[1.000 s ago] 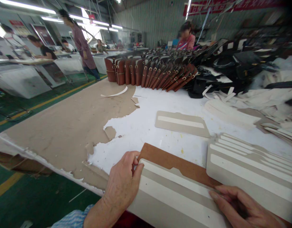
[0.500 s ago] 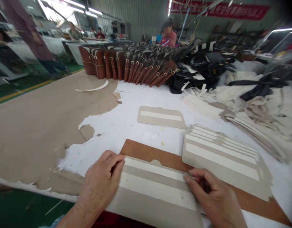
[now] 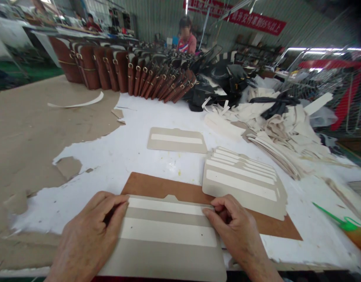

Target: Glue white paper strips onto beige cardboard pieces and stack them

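A grey card panel (image 3: 168, 239) with two white strips lies at the table's near edge, over a brown board (image 3: 157, 186). My left hand (image 3: 89, 235) pinches the panel's upper left corner, fingers curled on it. My right hand (image 3: 236, 231) pinches its upper right corner the same way. A fanned stack of like panels (image 3: 245, 180) rests on the board just beyond my right hand. One single panel (image 3: 177, 140) lies farther back on the white table (image 3: 133, 149).
A row of brown leather bags (image 3: 124, 70) stands at the back. Black bags and a heap of cream strips (image 3: 280, 125) fill the right side. A green tool (image 3: 336, 219) lies at the right. A person in pink (image 3: 186, 39) sits behind. Torn brown paper (image 3: 36, 121) covers the left.
The view has swung right. My right hand has slid left along the panel's top edge to its upper right corner. My left hand stays at the left corner.
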